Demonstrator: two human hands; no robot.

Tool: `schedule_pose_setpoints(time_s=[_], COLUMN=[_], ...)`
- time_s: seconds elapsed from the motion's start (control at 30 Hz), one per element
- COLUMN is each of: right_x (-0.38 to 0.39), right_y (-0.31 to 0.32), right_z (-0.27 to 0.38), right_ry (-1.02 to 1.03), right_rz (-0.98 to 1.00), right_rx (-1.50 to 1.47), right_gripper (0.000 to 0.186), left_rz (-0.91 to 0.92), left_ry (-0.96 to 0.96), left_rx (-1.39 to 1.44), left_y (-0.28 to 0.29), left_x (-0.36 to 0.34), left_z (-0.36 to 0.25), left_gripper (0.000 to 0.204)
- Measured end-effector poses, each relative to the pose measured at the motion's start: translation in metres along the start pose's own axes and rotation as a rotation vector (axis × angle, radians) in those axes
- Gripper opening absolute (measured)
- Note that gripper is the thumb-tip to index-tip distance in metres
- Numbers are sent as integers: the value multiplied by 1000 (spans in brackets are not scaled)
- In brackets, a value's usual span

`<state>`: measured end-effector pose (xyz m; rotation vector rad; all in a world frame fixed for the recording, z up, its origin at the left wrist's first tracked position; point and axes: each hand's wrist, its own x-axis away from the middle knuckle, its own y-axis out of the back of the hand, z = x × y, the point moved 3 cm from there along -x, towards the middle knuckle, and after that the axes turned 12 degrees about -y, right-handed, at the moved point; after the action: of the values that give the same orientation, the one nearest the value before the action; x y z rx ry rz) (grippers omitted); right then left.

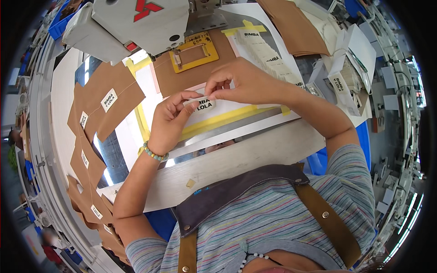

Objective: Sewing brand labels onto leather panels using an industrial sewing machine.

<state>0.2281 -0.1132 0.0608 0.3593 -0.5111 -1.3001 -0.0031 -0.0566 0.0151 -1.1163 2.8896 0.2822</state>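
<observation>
Both hands hold a small white printed label (203,105) over a white board framed with yellow tape. My left hand (175,116) pinches its left end with thumb and fingers. My right hand (230,84) pinches its upper edge, fingers curled. Just above them lie a brown piece (168,79) and a yellow template (180,66) with a rectangular cut-out, under the head of a white sewing machine (111,27). Rows of stacked white labels (268,50) lie on the board to the right of my hands.
Brown pieces with sewn-on labels (109,118) form a chain down the left. A brown stack (291,25) lies at the back right, beside a white box of labels (359,59). A blue bin (362,136) is below the table's right edge. Blurred people (48,241) are at far left.
</observation>
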Motion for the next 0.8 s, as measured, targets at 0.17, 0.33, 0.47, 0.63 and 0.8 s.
schedule_pose_setpoints(time_s=[0.17, 0.33, 0.47, 0.63, 0.8], right_x=[-51, -97, -107, -103, -103], right_y=[33, 55, 46, 37, 33], right_z=[-27, -43, -42, -43, -47], right_ry=[-66, -20, 28, 0, 51], right_rz=[-130, -340, -324, -384, -376], right_rx=[145, 326, 348, 234, 299], right_gripper=[19, 19, 19, 17, 15], left_rz=[-258, -99, -96, -62, 107], left_ry=[-208, -726, -816, -805, -724], left_rx=[-194, -1104, -1145, -1104, -1118], left_y=[19, 41, 37, 41, 33], left_x=[-21, -44, -49, -49, -54], left_z=[-2, -14, -1, 7, 8], left_gripper=[26, 32, 33, 40, 53])
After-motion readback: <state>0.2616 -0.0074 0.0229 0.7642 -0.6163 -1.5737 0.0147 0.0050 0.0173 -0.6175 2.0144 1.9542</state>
